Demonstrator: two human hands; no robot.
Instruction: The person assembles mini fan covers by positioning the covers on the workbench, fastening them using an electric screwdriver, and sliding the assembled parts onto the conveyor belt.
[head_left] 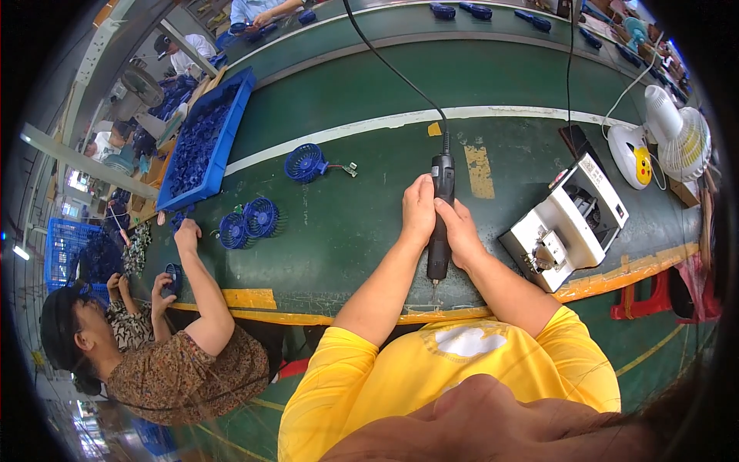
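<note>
A black electric screwdriver point(439, 254) lies along the green bench in front of me, its bit toward my body and its cable running up from the far end. My left hand point(419, 208) is closed against its left side near the cable end. From the right, my right hand point(460, 231) closes on the same body, a little nearer to me. To the left are a blue round fan housing point(305, 163) with wires and a small board attached, and two more blue fan housings point(233, 231) point(262, 218) side by side.
A white screw feeder point(566, 231) stands at the right, with a white desk fan point(677, 138) beyond it. At the left, a blue crate point(231, 123) holds many blue parts. A co-worker point(185, 362) sits at my left, handling blue parts. A conveyor point(462, 73) runs behind.
</note>
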